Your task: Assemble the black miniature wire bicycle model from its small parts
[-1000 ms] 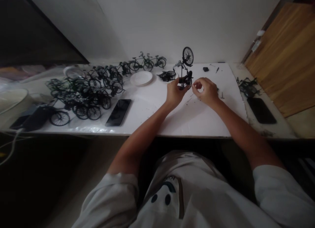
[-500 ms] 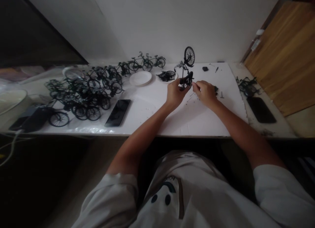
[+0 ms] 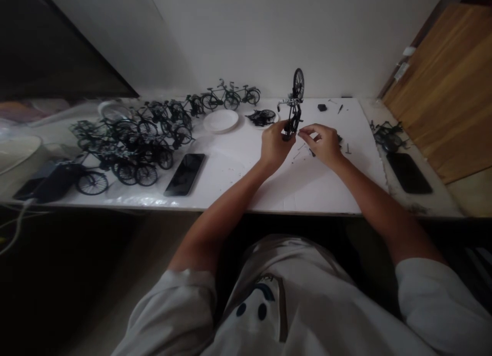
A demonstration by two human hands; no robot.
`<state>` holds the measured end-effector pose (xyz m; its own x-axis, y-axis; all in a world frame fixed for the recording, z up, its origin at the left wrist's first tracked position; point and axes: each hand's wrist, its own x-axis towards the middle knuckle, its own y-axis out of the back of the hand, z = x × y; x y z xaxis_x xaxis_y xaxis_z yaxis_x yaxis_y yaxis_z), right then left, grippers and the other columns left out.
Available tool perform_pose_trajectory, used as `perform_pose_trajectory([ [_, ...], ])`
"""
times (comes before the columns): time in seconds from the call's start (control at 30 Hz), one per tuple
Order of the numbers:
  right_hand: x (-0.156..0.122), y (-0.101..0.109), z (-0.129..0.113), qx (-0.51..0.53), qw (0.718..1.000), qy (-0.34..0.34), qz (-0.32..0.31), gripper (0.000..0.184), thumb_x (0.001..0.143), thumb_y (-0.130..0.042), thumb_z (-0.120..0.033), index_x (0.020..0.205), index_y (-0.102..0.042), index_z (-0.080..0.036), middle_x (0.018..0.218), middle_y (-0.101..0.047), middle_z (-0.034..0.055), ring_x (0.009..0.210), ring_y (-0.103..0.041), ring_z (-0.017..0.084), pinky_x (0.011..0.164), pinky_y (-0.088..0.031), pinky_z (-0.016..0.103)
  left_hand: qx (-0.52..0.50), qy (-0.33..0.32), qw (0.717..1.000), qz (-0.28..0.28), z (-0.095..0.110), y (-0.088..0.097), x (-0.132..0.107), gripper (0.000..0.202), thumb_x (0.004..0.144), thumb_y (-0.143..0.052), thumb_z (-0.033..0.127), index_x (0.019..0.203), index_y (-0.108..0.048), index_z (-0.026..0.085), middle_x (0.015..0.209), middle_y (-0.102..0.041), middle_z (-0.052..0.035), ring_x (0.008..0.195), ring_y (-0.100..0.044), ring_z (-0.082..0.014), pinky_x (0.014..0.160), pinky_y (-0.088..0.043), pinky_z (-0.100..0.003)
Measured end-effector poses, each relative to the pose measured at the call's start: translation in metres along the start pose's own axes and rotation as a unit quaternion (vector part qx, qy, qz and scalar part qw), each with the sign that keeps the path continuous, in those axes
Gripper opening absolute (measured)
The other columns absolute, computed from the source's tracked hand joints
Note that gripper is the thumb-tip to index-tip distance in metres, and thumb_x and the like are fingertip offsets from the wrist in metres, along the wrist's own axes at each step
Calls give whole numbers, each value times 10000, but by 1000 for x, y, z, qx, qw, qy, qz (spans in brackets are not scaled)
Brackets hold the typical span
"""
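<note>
A black model bicycle point(image 3: 295, 110) is held up above the white board, one spoked wheel pointing at the wall. My left hand point(image 3: 274, 145) is closed around its lower end, hiding part of the frame. Close on the right, my right hand point(image 3: 322, 142) pinches with thumb and forefinger beside the bicycle's lower end. Whatever sits between those fingertips is too small to make out. Under the hands, small pins and bits point(image 3: 298, 153) lie scattered on the board.
Many finished-looking model bicycles point(image 3: 126, 146) crowd the left side. A white plate point(image 3: 221, 121), a second plate with black bicycle parts point(image 3: 262, 117), and a phone point(image 3: 185, 174) lie nearer. On the right are another phone point(image 3: 409, 172), dark green parts point(image 3: 389, 135) and a wooden board point(image 3: 446, 95).
The bicycle has turned in my left hand, so its upper wheel now appears narrower and its handlebar has shifted right. My right hand's fingers have drawn slightly down and apart from the frame.
</note>
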<state>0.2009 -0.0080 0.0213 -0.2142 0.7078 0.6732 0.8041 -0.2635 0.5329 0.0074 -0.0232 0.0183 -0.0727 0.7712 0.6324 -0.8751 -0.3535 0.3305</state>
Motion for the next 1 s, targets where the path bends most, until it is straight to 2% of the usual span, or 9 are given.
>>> perform_pose_trajectory([
  [0.13,1,2,4,25,1000,-9,9,257,1031,-763,-474,949,-843,-244,968,-858,71,881,-788,234,765,-635,380,17,-12,1000,-8,2,-2,-2,337,847,-808,98,1168,-789,199,1016,-789,-70,819,-734,-192,813,-627,-310],
  [0.33,1,2,7,42,999,-7,11,232,1031,-743,-408,918,-819,-220,923,-848,68,803,-759,219,714,-588,353,27,-25,999,-11,6,-6,-6,313,853,-807,84,1143,-766,195,1034,-766,-99,947,-742,-239,854,-604,-327],
  [0.57,-3,0,6,14,999,10,30,147,1021,-741,-310,911,-783,-222,927,-839,55,843,-762,222,770,-583,356,27,-18,999,-28,15,-7,-9,301,834,-818,71,1106,-761,186,1008,-774,-82,791,-710,-186,788,-582,-308],
  [0.73,-4,-6,6,93,991,-44,80,207,954,-839,-417,911,-800,-218,892,-807,32,785,-734,187,671,-567,308,17,-11,1000,-18,17,-5,-8,240,872,-830,138,1100,-761,172,955,-779,-64,731,-706,-161,696,-552,-278],
  [0.87,-3,-10,7,152,983,-70,79,200,940,-835,-420,918,-814,-222,918,-800,26,728,-702,164,640,-574,306,13,3,1000,-9,13,-4,-6,230,875,-848,165,1087,-759,168,943,-792,-58,701,-710,-149,697,-568,-275],
  [1.0,-1,-6,4,156,983,-52,78,93,933,-791,-313,902,-800,-225,984,-794,51,884,-743,204,646,-583,304,-2,5,1000,-11,10,-6,-5,272,871,-863,187,1125,-768,167,982,-805,-71,727,-728,-154,712,-602,-270],
])
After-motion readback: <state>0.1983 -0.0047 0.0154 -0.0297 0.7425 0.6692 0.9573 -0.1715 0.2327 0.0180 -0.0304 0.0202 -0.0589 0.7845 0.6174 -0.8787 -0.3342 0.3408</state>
